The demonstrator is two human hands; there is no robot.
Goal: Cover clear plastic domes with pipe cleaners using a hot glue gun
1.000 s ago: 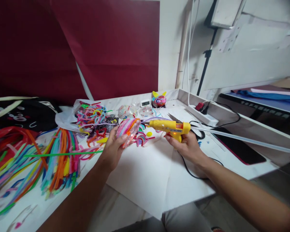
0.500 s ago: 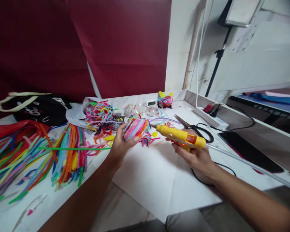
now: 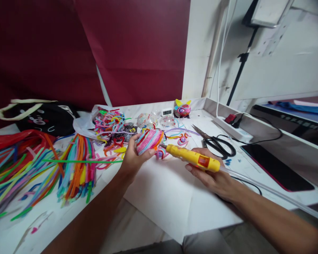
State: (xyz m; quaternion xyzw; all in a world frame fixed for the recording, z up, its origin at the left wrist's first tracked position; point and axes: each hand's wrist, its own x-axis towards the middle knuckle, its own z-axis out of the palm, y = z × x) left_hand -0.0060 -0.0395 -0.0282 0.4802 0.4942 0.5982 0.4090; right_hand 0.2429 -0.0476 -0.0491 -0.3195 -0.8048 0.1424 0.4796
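Observation:
My left hand (image 3: 134, 155) is closed around a rounded, striped pipe-cleaner piece (image 3: 149, 141) in pink, blue, red and orange. In my right hand (image 3: 212, 176) is a yellow hot glue gun (image 3: 192, 157), its nozzle pointing left at the orange end of the striped piece. Whether the nozzle touches it I cannot tell. A long clear glue stick (image 3: 270, 191) sticks out of the gun's back. Under the nozzle lies a small coiled pipe-cleaner shape (image 3: 161, 153). White paper (image 3: 164, 197) is spread below both hands.
Black scissors (image 3: 217, 143) and a dark phone (image 3: 278, 167) lie at the right, near a power strip (image 3: 234, 129). Bundles of pipe cleaners (image 3: 75, 165) cover the left side. Behind are a small timer (image 3: 166, 112), a finished-looking colourful figure (image 3: 182, 109) and a black bag (image 3: 46, 118).
The glue gun has shifted left and slightly down, bringing its nozzle over the striped piece's right end. My left hand holds the piece nearly in place.

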